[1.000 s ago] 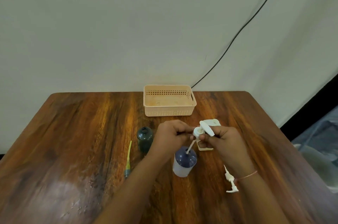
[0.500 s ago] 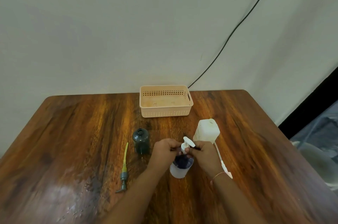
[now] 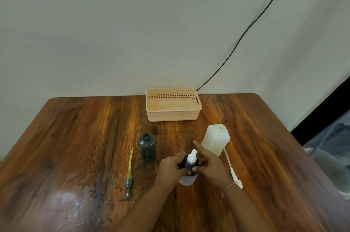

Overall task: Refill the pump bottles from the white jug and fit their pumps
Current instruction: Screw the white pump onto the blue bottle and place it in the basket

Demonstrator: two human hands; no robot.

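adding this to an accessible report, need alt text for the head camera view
Both hands, left hand and right hand, hold a blue-topped bottle with a white pump seated on it, on a wooden table. Nearby: an open dark green bottle, its loose pump, a white jug, another white pump, a peach basket.

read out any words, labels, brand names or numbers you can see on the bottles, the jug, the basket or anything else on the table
White jug: a faint dark smudge on its side, maybe print, too blurred to read.
Dark green bottle, blue bottle in the hands, basket: no text visible.
No readable text anywhere.
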